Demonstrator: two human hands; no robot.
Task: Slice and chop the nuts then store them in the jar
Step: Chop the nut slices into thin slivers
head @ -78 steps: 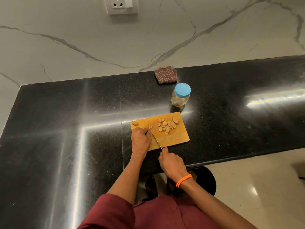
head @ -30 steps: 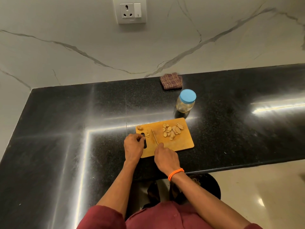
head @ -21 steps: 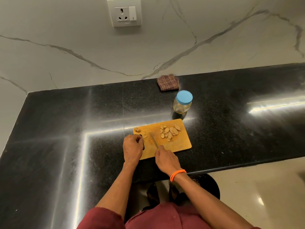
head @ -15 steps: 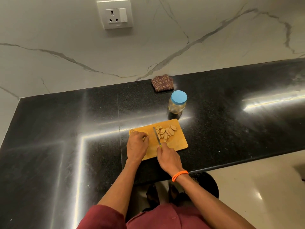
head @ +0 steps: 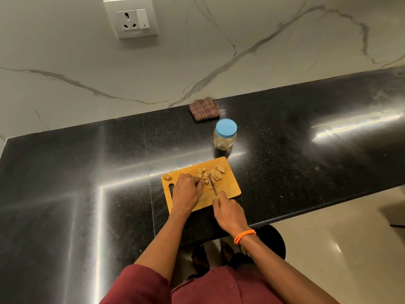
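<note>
- Your left hand [head: 186, 191] has moved from the wooden cutting board's [head: 228, 189] handle end to the pale sliced nuts [head: 211, 174] at its one o'clock, fingers curled, pinning one.
- Your right hand [head: 229, 212] grips the small knife [head: 213, 185], blade now among them; chopping resumes.
- Blue-lidded glass jar [head: 225, 134] waits closed at twelve o'clock.

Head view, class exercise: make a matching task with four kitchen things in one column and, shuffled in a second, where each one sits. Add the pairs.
Things
1. jar
2. checked cloth
3. knife
4. lone nut piece

Places
A. against the marble wall
B. left far corner of the cutting board
C. on the counter just beyond the board
D. in the right hand

Pairs: 1-C, 2-A, 3-D, 4-B
</note>
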